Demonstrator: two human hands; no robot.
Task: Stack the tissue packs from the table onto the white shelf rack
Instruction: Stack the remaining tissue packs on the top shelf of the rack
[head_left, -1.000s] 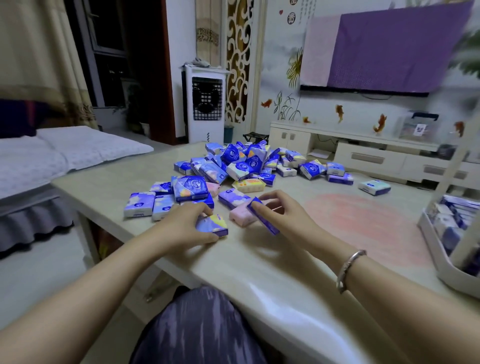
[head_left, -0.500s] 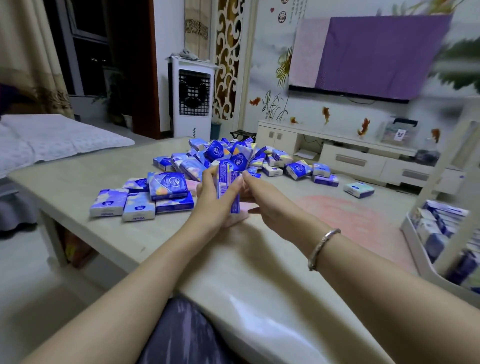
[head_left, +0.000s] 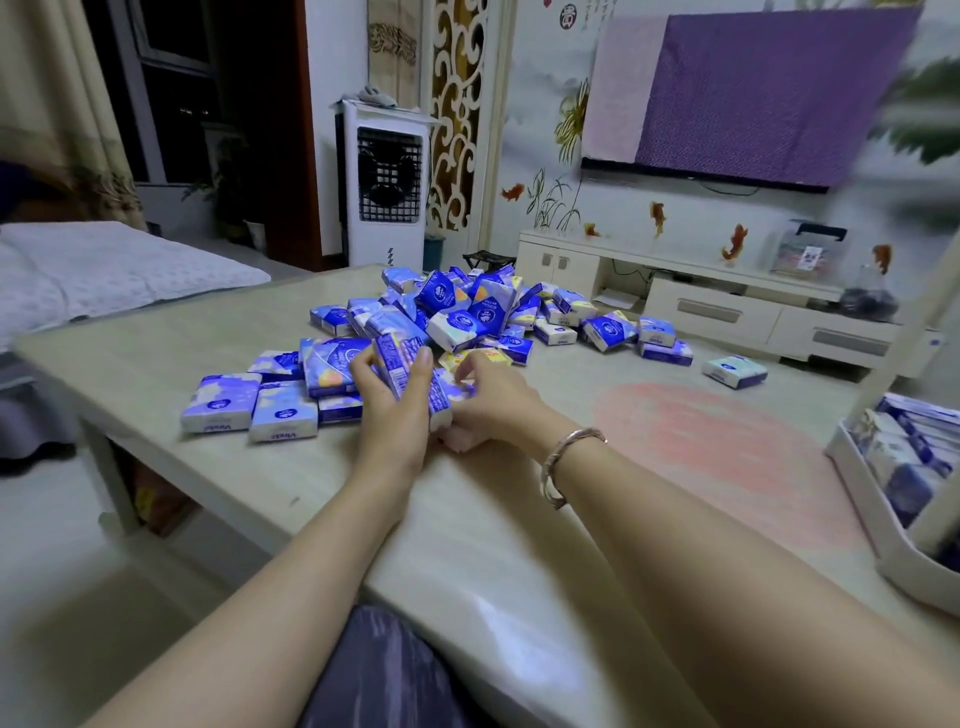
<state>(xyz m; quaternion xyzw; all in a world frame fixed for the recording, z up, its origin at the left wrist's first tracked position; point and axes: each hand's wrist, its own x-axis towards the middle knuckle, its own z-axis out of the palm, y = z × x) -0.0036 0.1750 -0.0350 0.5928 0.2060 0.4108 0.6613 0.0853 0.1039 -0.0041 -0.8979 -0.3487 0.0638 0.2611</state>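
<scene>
Tissue packs (head_left: 410, 371) in both hands' grip.

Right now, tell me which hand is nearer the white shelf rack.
Right. The right hand lies on the rack's side of the held tissue packs; the left hand grips them farther from the white shelf rack.

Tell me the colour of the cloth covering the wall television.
Purple cloth, with a paler pink strip at its left; head view.

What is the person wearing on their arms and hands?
Both forearms are bare, with no sleeves showing and no gloves. The right wrist wears a thin, shiny metal bangle, silvery with a pinkish tint. The left hand and left wrist wear nothing that shows. The right hand shows no ring either, though some of its fingers are hidden behind the tissue packs.
</scene>
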